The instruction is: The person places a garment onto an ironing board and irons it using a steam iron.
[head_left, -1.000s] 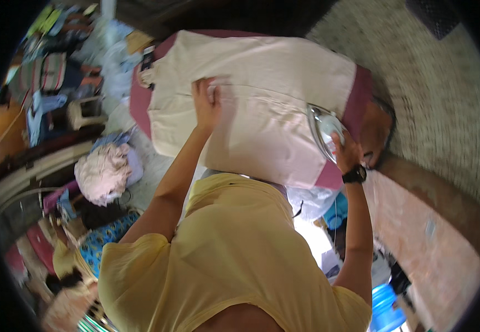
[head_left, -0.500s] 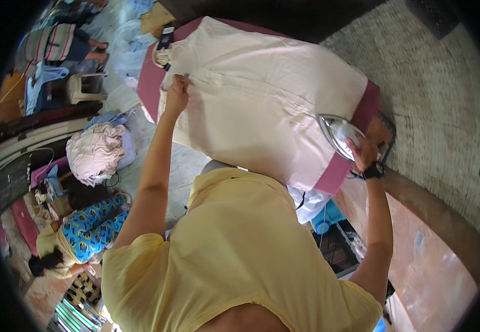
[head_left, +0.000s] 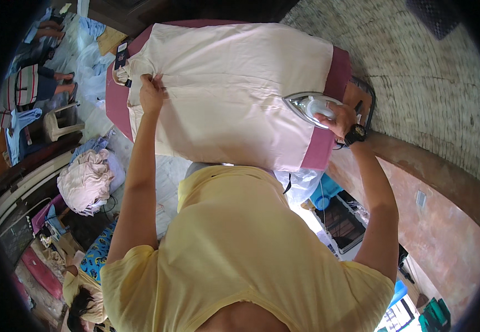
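Observation:
A cream-coloured shirt (head_left: 218,113) lies spread over a maroon ironing board (head_left: 338,72), its collar at the left end and its hem at the right. Near the collar, my left hand (head_left: 151,98) is closed in a pinch on the shirt's front. My right hand (head_left: 339,119), with a dark watch at the wrist, grips the handle of a clothes iron (head_left: 304,105). The iron rests on the shirt close to the hem, its tip pointing left. A dark tag (head_left: 121,55) sits by the collar. Creases run lengthwise along the shirt's middle.
A pile of pale clothes (head_left: 87,180) stands on the left, below a beige plastic stool (head_left: 61,123). Two other people are at the left edge, one at the top and one at the bottom. The board's metal-framed end (head_left: 364,102) juts out past my right hand.
The whole view has turned, so the board and shirt appear further left and more level. Both hands keep their hold, the right one on the iron near the hem.

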Demonstrator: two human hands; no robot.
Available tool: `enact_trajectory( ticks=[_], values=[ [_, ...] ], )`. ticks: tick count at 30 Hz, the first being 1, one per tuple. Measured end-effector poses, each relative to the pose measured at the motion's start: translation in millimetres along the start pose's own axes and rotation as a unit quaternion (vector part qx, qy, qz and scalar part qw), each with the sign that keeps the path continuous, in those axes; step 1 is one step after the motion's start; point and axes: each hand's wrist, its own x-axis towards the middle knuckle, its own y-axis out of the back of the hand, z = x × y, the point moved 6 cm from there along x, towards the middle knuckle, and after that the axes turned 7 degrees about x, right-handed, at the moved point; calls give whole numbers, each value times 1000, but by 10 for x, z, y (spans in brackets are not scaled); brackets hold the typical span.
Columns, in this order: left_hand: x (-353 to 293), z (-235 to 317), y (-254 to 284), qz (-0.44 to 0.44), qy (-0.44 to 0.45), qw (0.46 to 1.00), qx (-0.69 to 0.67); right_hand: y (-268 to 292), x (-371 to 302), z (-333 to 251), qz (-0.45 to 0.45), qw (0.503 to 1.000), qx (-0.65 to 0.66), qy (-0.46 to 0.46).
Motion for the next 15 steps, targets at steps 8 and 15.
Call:
enact_trajectory(
  ticks=[8,15],
  values=[
    [135,-77,291,-57,3,998,41,-26,18,20,45,997,68,18],
    [-10,-192,131,19,3,995,96,-79,142,-117,86,992,77,57]
  ],
)
